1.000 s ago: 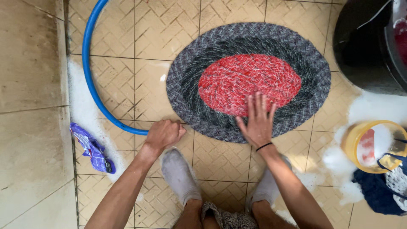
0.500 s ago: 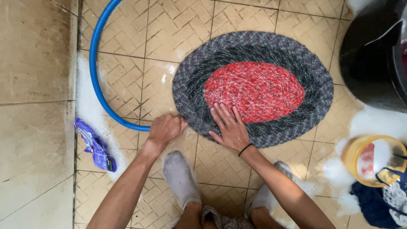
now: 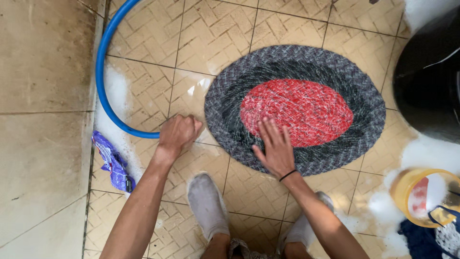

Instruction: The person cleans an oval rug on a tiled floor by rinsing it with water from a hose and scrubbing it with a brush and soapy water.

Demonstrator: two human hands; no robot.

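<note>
While two feet in wet grey socks [image 3: 207, 205] were planted nearest on the ribbed, diamond-patterned beige floor tiles [image 3: 249, 189], both bare arms were stretched forward. One thin black band was worn at the right wrist. The right hand [image 3: 274, 148] was laid flat, fingers straight and slightly spread, on the near edge of the one oval braided rug [image 3: 335, 62], whose coarse woven rings ran grey and black around a red centre streaked with white suds. The left hand [image 3: 176, 134] was curled into a fist, fingers closed around the end of the one smooth blue hose [image 3: 103, 96], just beside the rug's left rim. One crumpled purple plastic packet [image 3: 112, 163] was seen on the left amid foam. One round yellow plastic tub [image 3: 424, 194] of suds was seen on the right, against dark blue cloth. Farthest right, one large glossy black container [image 3: 426, 76] was seen.
</note>
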